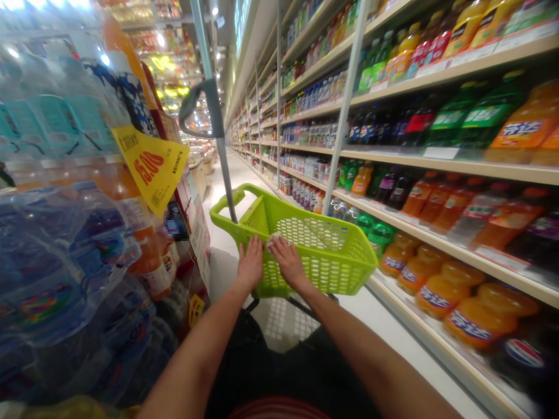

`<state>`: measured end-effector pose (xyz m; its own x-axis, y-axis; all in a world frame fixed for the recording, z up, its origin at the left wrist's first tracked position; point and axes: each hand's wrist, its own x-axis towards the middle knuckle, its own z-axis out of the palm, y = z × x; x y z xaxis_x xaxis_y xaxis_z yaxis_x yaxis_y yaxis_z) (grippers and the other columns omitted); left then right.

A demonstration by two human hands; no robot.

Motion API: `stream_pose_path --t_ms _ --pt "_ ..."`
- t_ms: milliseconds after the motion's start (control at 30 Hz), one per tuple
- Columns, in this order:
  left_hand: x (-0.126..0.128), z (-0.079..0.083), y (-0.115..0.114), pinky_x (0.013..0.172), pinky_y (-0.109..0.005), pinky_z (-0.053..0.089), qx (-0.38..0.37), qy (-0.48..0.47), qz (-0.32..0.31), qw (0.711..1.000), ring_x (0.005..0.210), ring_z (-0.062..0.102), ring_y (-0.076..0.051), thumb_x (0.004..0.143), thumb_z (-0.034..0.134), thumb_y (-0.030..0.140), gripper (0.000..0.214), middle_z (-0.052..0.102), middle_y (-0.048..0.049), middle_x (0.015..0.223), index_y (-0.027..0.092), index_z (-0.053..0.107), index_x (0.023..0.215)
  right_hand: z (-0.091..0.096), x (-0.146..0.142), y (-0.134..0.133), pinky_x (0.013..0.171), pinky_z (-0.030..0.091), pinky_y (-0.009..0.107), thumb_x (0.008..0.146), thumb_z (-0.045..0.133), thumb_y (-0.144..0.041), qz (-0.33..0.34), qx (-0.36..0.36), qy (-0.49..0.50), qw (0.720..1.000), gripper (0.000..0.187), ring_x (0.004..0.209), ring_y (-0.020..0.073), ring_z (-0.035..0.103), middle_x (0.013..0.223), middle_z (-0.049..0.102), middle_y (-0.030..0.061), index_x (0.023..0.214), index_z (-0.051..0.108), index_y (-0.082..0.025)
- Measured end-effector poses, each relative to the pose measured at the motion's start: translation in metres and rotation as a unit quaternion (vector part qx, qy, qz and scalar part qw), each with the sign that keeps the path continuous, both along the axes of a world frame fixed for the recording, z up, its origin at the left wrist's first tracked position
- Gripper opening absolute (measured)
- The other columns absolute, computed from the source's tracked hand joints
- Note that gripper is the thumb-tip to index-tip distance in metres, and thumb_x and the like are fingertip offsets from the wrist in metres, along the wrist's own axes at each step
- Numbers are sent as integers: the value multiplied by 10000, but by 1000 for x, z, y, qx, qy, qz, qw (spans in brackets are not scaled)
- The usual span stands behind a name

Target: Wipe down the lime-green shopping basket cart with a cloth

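Note:
A lime-green shopping basket (262,203) on a wheeled frame stands in front of me, with lattice walls and a tall grey pole handle (207,110) at its left end. My left hand (251,260) lies on the basket's near side, fingers stretched out and nothing seen in it. Just to its right, my right hand (287,259) presses a small crumpled white tissue (274,237) against the near wall by the rim. Whether that tissue is paper or cloth, I cannot tell.
Shelves (437,157) of bottled drinks run along the right. Shrink-wrapped water bottles (43,279) are stacked close on the left, with a yellow price sign (151,169) sticking out. A pale floor aisle (240,169) stretches away behind the basket.

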<state>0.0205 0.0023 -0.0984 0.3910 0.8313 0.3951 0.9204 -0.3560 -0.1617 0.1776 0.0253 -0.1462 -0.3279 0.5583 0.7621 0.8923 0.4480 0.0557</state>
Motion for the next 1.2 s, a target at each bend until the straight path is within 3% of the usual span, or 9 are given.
stream_pose_path --t_ms 200,333,500,600,733,800,900,1067,1200 --pt "18 -25 -9 1093 -522 125 -46 34 -49 997 1375 134 -238 756 360 127 633 187 -130 1488 51 265 1377 -37 14 -18 1003 321 468 839 362 -52 -5 -12 -10 1000 417 1319 232 297 1325 486 112 1208 533 -144" --pt "26 -25 -9 1099 -505 119 -37 25 -45 998 1379 118 -226 747 353 109 650 164 -123 1495 55 247 1386 -24 20 -22 1024 319 432 840 341 -50 -3 6 28 1000 438 1332 204 272 1332 481 102 1224 524 -154" --pt "36 -7 -4 1103 -511 90 -13 18 -31 999 1383 91 -218 743 345 108 672 118 -120 1503 50 204 1397 -5 37 -13 1058 259 460 829 342 -44 -32 23 86 996 471 1360 196 196 1372 429 103 1264 484 -156" --pt "44 -6 -5 1104 -510 91 -18 30 -40 999 1383 90 -228 746 349 117 663 128 -132 1500 35 216 1391 -21 49 -15 1043 281 464 818 345 -18 -29 1 66 997 482 1358 188 200 1367 438 96 1252 492 -164" --pt "56 -20 -12 1103 -510 90 -35 56 -77 995 1382 100 -222 749 360 123 650 145 -122 1499 67 252 1387 -53 57 -30 1018 320 481 821 342 -15 -30 -23 39 999 459 1344 208 241 1338 473 105 1217 525 -158" --pt "62 -26 -15 1101 -510 108 -50 66 -91 992 1381 107 -221 756 360 127 641 154 -115 1498 86 262 1388 -60 58 -37 1011 335 478 828 338 -23 -30 -24 44 998 452 1338 209 256 1326 485 109 1217 525 -157" --pt "70 -26 -16 1098 -518 107 -51 67 -103 991 1381 103 -225 760 365 130 649 148 -118 1498 85 240 1395 -49 60 -42 1024 335 451 835 326 -32 -31 -3 77 997 459 1338 198 255 1320 493 105 1237 510 -156" --pt "88 -10 -12 1100 -514 82 -29 52 -110 992 1384 81 -213 760 345 110 656 117 -114 1504 79 212 1402 -19 77 -34 1049 295 457 845 335 -63 -60 28 124 990 448 1348 211 226 1340 472 97 1246 508 -166" --pt "106 -10 -16 1096 -522 105 -52 64 -136 987 1380 111 -228 757 342 118 646 142 -124 1499 57 236 1391 -38 102 -39 1014 327 479 852 344 -68 -72 5 87 994 414 1340 225 242 1310 502 110 1210 534 -151"
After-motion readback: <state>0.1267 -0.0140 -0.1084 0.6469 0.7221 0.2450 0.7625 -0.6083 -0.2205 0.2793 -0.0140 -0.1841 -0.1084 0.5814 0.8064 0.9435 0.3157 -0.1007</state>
